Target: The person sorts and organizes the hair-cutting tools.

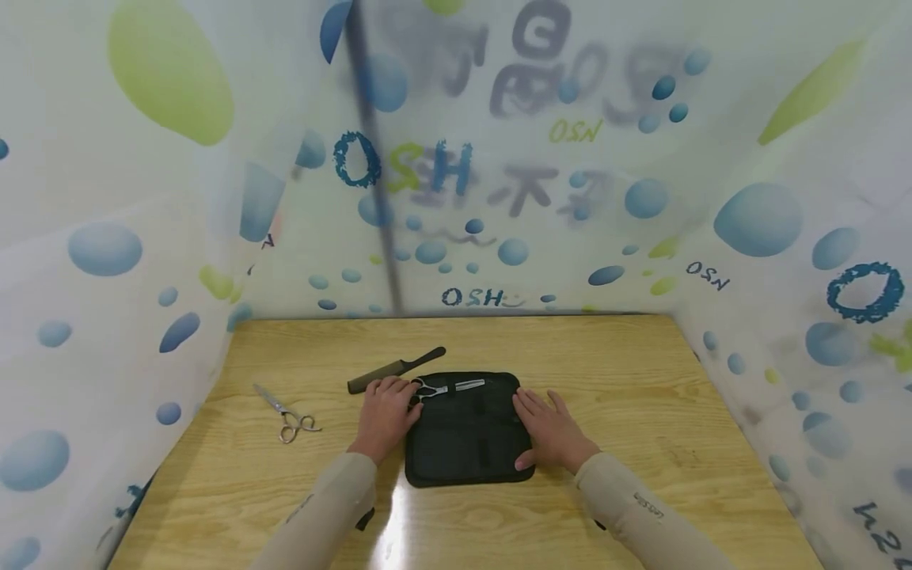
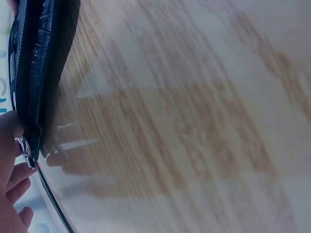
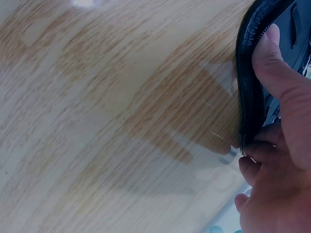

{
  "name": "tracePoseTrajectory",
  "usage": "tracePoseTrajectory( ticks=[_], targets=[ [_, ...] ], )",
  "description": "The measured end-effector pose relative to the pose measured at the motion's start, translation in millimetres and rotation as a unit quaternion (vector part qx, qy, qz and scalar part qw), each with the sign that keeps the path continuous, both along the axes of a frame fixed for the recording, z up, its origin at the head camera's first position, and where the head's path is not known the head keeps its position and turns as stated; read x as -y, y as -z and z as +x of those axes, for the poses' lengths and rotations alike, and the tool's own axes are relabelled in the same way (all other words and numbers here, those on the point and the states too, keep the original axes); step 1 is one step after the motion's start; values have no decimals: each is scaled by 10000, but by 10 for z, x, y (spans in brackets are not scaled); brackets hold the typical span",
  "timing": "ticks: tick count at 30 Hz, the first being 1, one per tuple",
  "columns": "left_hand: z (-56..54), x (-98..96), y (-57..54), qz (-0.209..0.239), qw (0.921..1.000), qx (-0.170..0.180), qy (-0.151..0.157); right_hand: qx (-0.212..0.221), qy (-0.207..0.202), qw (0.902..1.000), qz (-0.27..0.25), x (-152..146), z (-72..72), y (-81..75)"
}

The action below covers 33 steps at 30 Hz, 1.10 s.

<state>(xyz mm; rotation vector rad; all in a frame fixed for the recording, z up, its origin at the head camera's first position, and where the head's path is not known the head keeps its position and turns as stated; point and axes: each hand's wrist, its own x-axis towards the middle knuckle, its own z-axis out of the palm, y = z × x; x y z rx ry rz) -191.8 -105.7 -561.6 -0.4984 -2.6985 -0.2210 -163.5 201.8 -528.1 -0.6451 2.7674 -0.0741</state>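
Basically, black, near-square, soft zip-edged case (image 1: 463,447) lies flat on the light wood-grain table (image 1: 613,356), inner side up, between the two hands. Silver thinning scissors with a toothed blade (image 1: 436,390) lie in it along the far edge, long axis roughly left-right: finger loops at the far left corner, blades pointing right, a black elastic strap (image 1: 451,388) across them. So left hand (image 1: 386,409) is nearer, right at the loop end; the blade tips stop short of the right edge.

Left hand covers the far left corner, fingers and thumb either side of the loops; cannot tell if it pinches metal or just case. Right hand (image 1: 552,434) rests on the right edge, thumb lying over the rim onto the inner side, fingers extended along the edge towards the far corner. Hands well apart, case between.

Also: dark flat comb with a slim handle (image 1: 397,367) just beyond left hand, slanting far right. Second silver scissors (image 1: 283,411) well left of the case, blades pointing far left, loops nearer the left hand.
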Motion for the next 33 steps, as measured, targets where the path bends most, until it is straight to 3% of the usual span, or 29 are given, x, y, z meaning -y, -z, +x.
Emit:
tracePoseTrajectory(
  ticks=[9, 33],
  targets=[
    [-13, 43, -38, -31, 9999, 79, 116, 35, -32, 10000, 19, 90, 15, -36],
    [24, 137, -196, -544, 9973, 482, 48, -33, -8, 10000, -69, 345, 46, -62]
  ],
)
